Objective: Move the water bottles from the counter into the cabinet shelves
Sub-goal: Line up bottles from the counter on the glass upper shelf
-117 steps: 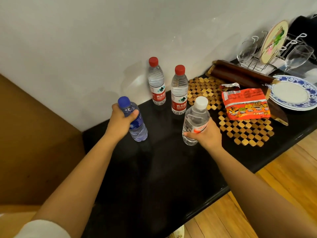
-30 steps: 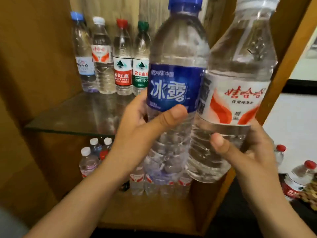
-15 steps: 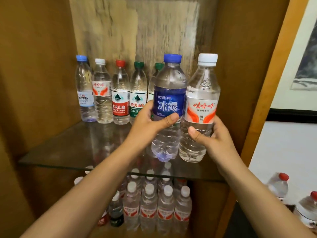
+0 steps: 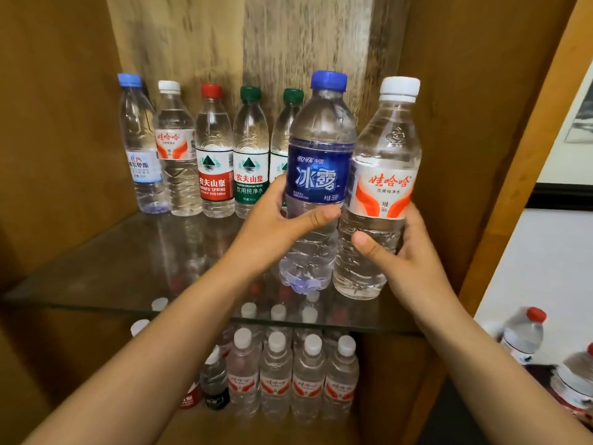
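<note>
Head view — left hand (image 4: 272, 226) grips blue-capped bottle (image 4: 317, 187), right hand (image 4: 407, 261) white-capped bottle (image 4: 382, 187) — both water-filled.

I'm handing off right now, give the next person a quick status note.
Left hand grips the blue-capped, blue-labelled bottle; right hand grips the white-capped, orange-labelled bottle. Both are upright over the front of the glass shelf, not released.
Done: five bottles line the shelf's back; small bottles fill the level below.
Left: set these two down, then fetch the red-capped bottles on the counter at right.
</note>
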The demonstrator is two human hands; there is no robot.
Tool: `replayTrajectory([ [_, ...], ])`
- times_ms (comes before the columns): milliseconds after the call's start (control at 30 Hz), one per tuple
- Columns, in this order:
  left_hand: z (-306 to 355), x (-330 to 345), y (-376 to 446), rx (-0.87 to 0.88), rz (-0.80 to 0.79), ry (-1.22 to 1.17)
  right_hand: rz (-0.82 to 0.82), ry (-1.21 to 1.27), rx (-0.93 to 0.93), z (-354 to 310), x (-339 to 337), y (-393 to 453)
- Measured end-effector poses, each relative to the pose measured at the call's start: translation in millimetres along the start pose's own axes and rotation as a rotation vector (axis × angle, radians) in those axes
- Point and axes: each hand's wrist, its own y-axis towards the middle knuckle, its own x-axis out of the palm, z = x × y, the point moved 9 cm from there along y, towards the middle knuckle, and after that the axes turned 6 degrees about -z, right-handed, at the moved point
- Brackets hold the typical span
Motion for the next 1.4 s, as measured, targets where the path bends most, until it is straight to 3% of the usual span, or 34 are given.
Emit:
replayTrajectory([
  [200,-11,-1,-10,-0.041,-0.103,0.181,0.077,-0.448,-0.070,-24,4,-17],
  [333,-9,-5,-11,-0.028,-0.066,0.299,0.031,-0.832,-0.125,-34,18,-22],
  [433,-8,-5,-6,-0.028,-0.065,0.315,-0.004,-0.935,-0.084,-30,20,-16],
  [1400,-42,9,86,-0.024,0.245,0.431,0.074,-0.842,0.259,42,3,85],
])
